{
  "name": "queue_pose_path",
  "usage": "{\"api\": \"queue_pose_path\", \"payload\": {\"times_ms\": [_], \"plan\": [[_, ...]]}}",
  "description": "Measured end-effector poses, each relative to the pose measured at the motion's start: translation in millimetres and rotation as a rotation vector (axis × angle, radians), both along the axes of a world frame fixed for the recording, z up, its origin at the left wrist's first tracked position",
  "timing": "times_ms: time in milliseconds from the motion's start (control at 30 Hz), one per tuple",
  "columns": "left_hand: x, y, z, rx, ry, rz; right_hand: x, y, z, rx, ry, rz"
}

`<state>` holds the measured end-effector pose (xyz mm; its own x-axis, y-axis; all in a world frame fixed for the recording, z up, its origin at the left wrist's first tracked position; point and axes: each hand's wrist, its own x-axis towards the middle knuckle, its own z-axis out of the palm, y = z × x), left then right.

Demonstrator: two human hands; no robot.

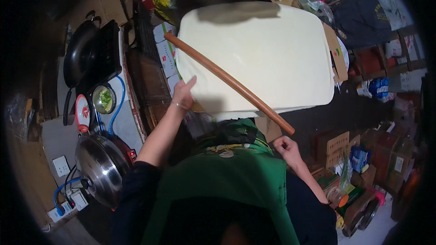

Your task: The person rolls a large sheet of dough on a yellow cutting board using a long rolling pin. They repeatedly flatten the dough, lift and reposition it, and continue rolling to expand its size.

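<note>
A wide, pale sheet that looks like rolled dough (259, 54) lies before me, with rounded corners and its near edge hanging a little. A long wooden rolling pin (231, 81) rests diagonally across it, its near end jutting past the front edge. My left hand (184, 93) is at the sheet's near left edge, thumb raised; its fingers are partly hidden, so a hold cannot be told. Beside my green apron (224, 173), my right hand (287, 148) hangs with curled fingers and no visible object, just below the pin's near end and apart from it.
On the left are a black wok (81, 52), a bowl of chopped greens (104, 99), a lidded metal pan (100, 170) and a power strip (63, 212) with cords. Cardboard boxes (385, 156) crowd the right. A dark bag (361, 17) lies at the far right.
</note>
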<state>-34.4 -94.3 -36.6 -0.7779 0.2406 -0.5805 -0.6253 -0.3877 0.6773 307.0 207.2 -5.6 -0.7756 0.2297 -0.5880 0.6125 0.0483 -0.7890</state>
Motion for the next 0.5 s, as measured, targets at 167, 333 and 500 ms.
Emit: {"api": "queue_pose_path", "payload": {"times_ms": [167, 333, 500], "plan": [[42.8, -14.7, -9.9, -0.041, -0.074, -0.181, -58.1, -19.6, -71.0, -0.753, -0.031, -0.664], [26.2, -18.1, 5.1, 0.105, -0.205, -0.142, -126.0, -14.3, -119.9, -0.986, 0.379, -1.05], [7.6, -17.7, -2.5, 0.156, -0.149, -0.11, -67.6, -8.6, -133.8, -0.741, 0.079, -1.049]]}}
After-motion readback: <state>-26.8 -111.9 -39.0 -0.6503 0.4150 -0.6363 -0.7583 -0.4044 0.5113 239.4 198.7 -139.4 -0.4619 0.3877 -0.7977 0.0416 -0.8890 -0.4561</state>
